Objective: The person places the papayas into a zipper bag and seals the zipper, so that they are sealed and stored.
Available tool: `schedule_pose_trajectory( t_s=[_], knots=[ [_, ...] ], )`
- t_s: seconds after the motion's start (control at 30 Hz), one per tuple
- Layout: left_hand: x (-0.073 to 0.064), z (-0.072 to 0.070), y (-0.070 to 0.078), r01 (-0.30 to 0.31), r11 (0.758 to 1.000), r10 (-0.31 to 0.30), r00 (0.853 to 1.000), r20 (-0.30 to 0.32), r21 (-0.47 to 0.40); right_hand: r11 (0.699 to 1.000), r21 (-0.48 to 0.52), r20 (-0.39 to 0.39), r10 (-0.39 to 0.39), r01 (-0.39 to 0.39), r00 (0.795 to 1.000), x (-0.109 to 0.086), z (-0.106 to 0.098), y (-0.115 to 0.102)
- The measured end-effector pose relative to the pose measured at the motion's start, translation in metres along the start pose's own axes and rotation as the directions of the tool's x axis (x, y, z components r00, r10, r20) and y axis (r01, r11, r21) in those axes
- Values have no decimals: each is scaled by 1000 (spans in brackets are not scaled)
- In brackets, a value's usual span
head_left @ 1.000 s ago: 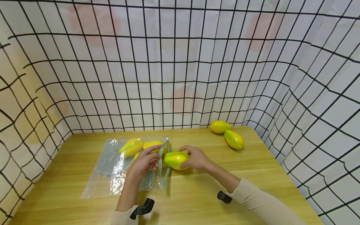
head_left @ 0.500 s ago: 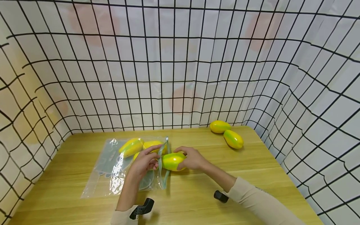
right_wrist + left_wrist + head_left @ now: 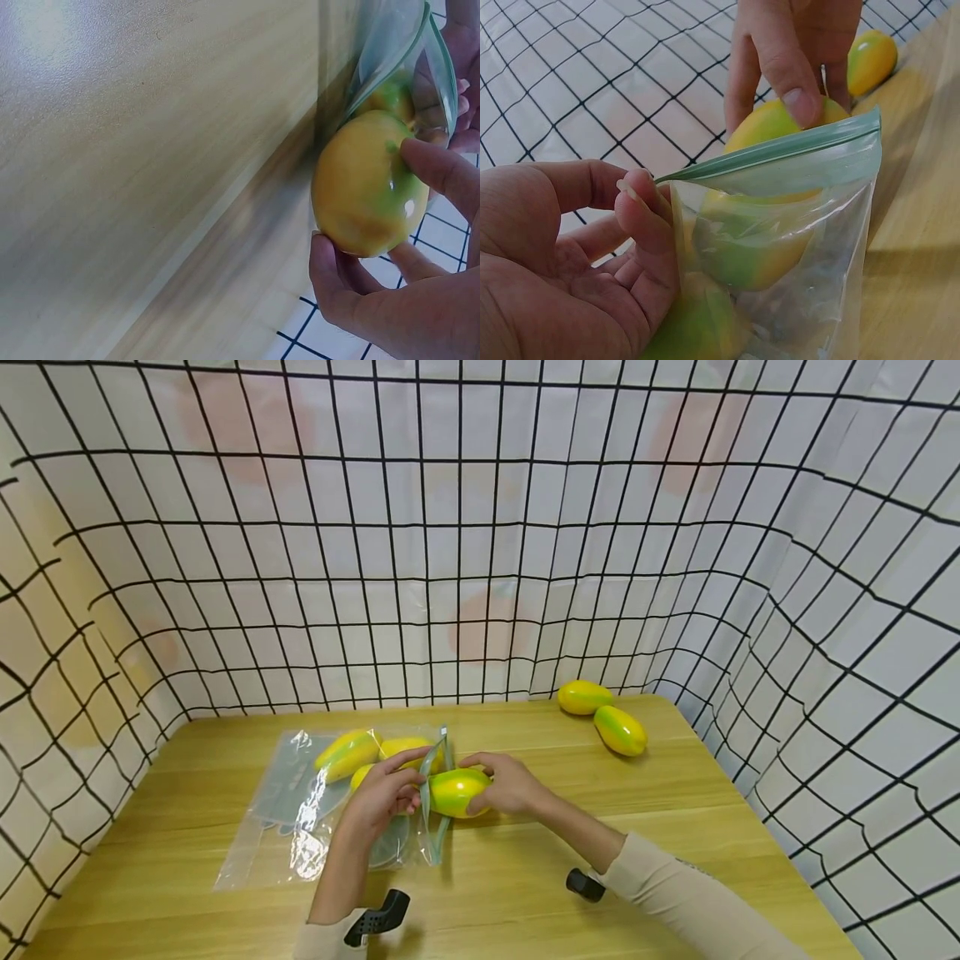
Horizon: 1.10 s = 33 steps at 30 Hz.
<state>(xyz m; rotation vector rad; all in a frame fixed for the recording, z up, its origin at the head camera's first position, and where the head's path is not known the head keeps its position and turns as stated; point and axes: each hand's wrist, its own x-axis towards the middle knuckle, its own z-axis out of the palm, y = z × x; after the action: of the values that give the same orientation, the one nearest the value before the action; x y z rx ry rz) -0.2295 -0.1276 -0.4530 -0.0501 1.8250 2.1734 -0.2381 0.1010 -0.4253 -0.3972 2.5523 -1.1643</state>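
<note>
A clear zip bag (image 3: pixel 281 797) with a green zip edge lies on the table, mouth facing right. My left hand (image 3: pixel 378 797) pinches one side of its mouth between thumb and finger, as the left wrist view shows. A glossy yellow-green mango (image 3: pixel 452 792) is partly inside the mouth, its leading end seen through the plastic. My right hand (image 3: pixel 512 783) grips the outer end of this mango (image 3: pixel 367 187), thumb and fingers spread around it. Several similar mangoes (image 3: pixel 348 755) lie inside the bag, one partly hidden behind the left hand.
Two more mangoes (image 3: pixel 621 732) lie at the back right of the wooden table (image 3: pixel 525 893), near the wall. A black wire grid (image 3: pixel 480 577) stands along the back and both sides, with white patterned sheeting behind it.
My right hand has moved left with the mango, whose front end has passed into the bag mouth. The left hand holds the bag edge in nearly the same place.
</note>
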Motion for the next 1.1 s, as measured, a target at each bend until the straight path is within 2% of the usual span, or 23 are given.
schedule_pose_trajectory(
  t_s=[0.73,1.1],
  knots=[
    [0,-1,0,14,1000,-14,1000,15,-10,997,46,-3,57,-57,998,4,11,-4],
    [0,-1,0,10,1000,-10,1000,25,-7,996,73,23,48,-49,999,2,10,-8]
  ],
)
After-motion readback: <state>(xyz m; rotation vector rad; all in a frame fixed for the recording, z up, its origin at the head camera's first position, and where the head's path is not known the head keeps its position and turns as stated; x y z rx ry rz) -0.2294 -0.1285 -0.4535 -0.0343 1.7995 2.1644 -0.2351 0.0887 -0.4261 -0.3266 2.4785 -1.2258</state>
